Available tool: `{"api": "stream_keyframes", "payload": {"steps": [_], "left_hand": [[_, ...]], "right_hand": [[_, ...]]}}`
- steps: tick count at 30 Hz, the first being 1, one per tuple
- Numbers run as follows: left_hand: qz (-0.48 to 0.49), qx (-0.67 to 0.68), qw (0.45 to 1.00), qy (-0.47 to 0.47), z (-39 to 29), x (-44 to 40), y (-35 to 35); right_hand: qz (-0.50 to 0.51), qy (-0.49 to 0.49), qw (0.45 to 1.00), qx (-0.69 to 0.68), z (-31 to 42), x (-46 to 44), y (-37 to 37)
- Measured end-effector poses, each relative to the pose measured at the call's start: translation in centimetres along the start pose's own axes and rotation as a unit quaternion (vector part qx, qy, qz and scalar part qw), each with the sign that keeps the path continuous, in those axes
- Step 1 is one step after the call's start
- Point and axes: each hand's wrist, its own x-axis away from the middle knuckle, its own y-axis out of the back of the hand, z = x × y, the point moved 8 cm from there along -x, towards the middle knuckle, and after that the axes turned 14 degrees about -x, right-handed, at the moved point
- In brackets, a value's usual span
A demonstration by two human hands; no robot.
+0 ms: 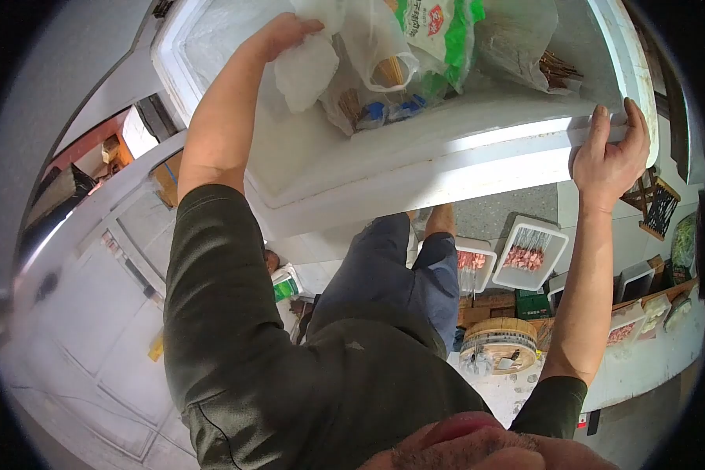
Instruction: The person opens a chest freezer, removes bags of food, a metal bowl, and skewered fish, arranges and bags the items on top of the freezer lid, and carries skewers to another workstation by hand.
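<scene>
My left hand (288, 35) reaches into an open white chest freezer (313, 176), its fingers closed on a whitish plastic bag (307, 74). What the bag holds, I cannot make out. On the freezer's front rim near the right corner rests my right hand (612, 153), fingers apart and nothing held. Beside the gripped bag inside lie a clear bag with thin sticks (392, 70), a green and white printed bag (439, 31) and another clear bag with brown sticks (556, 70). Something blue (395, 110) shows below them.
White trays of skewered meat (529, 254) stand on the floor beyond my legs. A round wooden tub (497, 345) and a green box (533, 304) are close by. Along the right runs a counter (642, 356) with more trays. A small folding stool (658, 207) stands at far right.
</scene>
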Motion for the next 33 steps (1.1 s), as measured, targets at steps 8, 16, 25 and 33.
{"api": "stream_keyframes", "payload": {"steps": [8,16,25,33], "left_hand": [[-0.051,0.141,0.988,-0.035,0.0,3.2,2.3],[-0.339,-0.166,0.921,-0.096,-4.0,5.2,6.0],[-0.283,-0.449,0.843,-0.087,0.0,-6.2,-2.3],[-0.069,-0.502,0.858,-0.080,11.5,-9.7,-17.8]], "right_hand": [[0.003,0.000,1.000,0.011,0.1,0.0,0.1],[0.005,-0.006,1.000,0.011,0.3,-0.1,0.1],[0.014,-0.027,0.999,-0.011,-0.1,-0.1,-0.1],[0.011,-0.018,1.000,-0.015,0.0,-0.1,-0.2]]}}
